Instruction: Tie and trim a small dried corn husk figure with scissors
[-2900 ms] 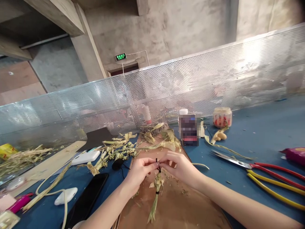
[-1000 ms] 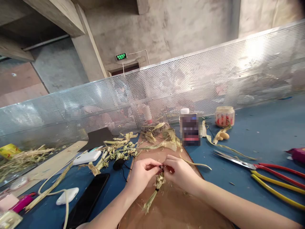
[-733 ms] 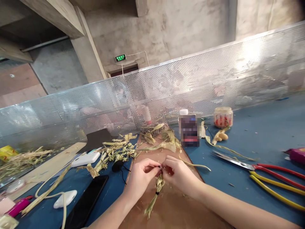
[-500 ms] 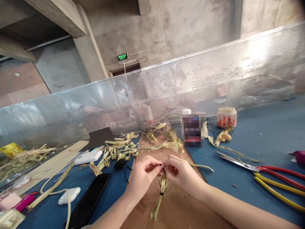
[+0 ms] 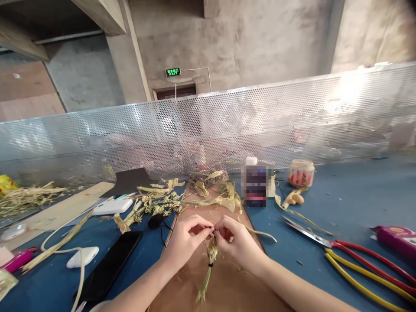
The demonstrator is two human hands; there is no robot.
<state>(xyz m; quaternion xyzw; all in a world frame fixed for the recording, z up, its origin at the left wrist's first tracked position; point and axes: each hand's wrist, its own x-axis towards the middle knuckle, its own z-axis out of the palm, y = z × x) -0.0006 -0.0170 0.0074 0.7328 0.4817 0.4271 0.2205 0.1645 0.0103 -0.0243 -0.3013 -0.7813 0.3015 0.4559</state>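
Note:
A small bundle of dried pale-green plant strips hangs tilted over the brown board, with a black tie round its middle. My left hand pinches at the bundle's upper end, thumb against forefinger. Close against it, my right hand also pinches there, its fingers curled. The two sets of fingertips nearly touch, and the exact spot they grip is partly hidden. Dried husk-like leaves lie on the board beyond my hands.
Scissors with red and yellow handles lie open at right. A bottle and a jar stand behind. Left are a black phone, a white case and more dried stalks. A perforated metal screen borders the blue table.
The view has levelled and shifted, so most table things appear further left. Both hands keep their pinch at the top of the bundle, with little change in finger position.

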